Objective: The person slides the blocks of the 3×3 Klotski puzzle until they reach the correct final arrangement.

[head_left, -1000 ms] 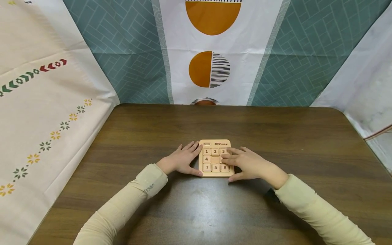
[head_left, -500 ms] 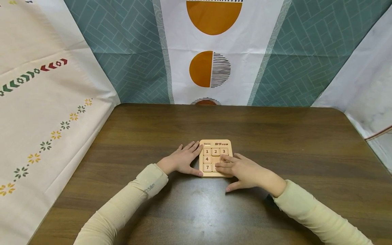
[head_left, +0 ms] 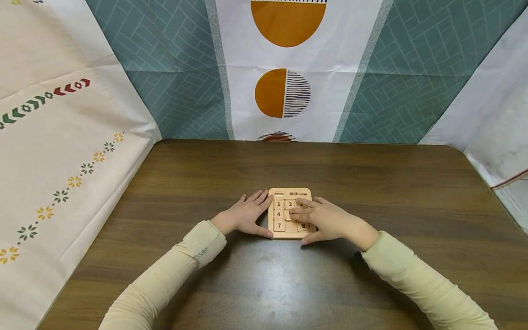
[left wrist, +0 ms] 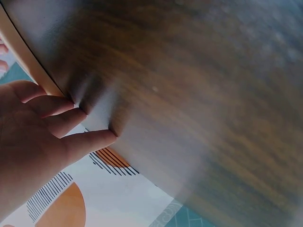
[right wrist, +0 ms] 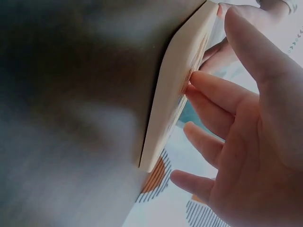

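A wooden number sliding puzzle point(head_left: 288, 236) lies flat on the table, its tiles in a square grid. My left hand point(head_left: 245, 215) rests along the puzzle's left side, fingers spread and thumb near the lower corner; the left wrist view shows these fingers point(left wrist: 92, 141) reaching over the table beside the frame. The right hand point(head_left: 327, 221) reaches over the right side, its straight fingertips on the number 5 tile point(head_left: 288, 214) in the centre. In the right wrist view, two fingers point(right wrist: 222, 92) meet the tile face. The fingers partly cover the right column. An open slot shows between tile 7 point(head_left: 279, 225) and tile 8 point(head_left: 303, 226).
The brown wooden table point(head_left: 198, 169) extends around the puzzle. A patterned cloth point(head_left: 181, 91) hangs behind its far edge, and a cream embroidered cloth point(head_left: 49, 156) hangs along the left.
The right hand dipped toward the lower row, then came back up. Tile 5 slid from the bottom middle to the centre, leaving the slot below it. The left hand stayed in place.
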The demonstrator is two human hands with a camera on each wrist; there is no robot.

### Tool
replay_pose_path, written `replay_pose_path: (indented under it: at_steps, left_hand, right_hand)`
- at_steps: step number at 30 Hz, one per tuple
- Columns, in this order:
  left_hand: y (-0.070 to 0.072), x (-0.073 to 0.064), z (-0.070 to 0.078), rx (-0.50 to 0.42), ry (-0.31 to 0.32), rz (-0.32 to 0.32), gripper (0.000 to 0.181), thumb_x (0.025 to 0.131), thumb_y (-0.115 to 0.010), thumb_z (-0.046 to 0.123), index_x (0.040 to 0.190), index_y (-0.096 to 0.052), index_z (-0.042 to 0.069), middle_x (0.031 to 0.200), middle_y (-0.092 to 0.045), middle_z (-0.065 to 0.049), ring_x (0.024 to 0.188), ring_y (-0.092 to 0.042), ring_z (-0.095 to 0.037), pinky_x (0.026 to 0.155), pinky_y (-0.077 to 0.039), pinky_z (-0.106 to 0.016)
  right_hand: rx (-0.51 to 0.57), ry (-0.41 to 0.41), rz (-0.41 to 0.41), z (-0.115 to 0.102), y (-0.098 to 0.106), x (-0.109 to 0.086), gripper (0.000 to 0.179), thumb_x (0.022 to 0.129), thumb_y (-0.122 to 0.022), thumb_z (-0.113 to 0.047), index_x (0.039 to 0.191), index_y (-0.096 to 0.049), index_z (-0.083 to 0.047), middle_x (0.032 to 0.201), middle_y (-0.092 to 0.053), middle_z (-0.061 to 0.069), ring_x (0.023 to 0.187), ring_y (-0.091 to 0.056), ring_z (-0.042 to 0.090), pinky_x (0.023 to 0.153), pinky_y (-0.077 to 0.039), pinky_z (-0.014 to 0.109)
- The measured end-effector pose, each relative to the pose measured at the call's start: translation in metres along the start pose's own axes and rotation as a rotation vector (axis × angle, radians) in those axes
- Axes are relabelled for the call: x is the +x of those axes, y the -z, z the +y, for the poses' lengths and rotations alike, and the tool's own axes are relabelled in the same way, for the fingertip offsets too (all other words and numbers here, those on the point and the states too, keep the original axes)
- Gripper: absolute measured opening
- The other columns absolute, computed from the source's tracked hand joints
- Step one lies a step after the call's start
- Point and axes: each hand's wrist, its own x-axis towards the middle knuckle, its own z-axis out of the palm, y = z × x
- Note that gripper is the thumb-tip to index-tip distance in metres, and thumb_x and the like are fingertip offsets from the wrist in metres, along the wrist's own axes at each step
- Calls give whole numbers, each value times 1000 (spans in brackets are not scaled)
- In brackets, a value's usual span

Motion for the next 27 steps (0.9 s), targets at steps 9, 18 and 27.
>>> replay_pose_path:
  at_steps: [9,18,27]
  left_hand:
    - [0,-2,1,-6,-10,1,104,75,-55,68,148,-6,12,151,-3,-12,138,-1,-26,103,-12,-56]
    - [-1,-1,-1,-13,-17,7,104,74,-55,68,148,-6,12,151,-3,-12,138,-1,-26,103,-13,-57]
    - [-2,0,-1,5,-24,25,105,74,-56,68,147,-10,10,151,-6,-13,138,-3,-26,103,-14,-57]
  right_hand:
    - [23,-11,21,-6,1,-22,67,79,-62,-52,130,-52,-9,135,-47,5,131,-29,31,98,-21,61]
    - [19,-32,20,-8,-7,-39,65,80,-62,-50,129,-53,-8,134,-49,5,131,-30,32,96,-23,62]
    - [8,-13,40,-14,-8,-31,67,79,-62,-51,129,-53,-8,134,-48,5,130,-31,32,96,-24,61]
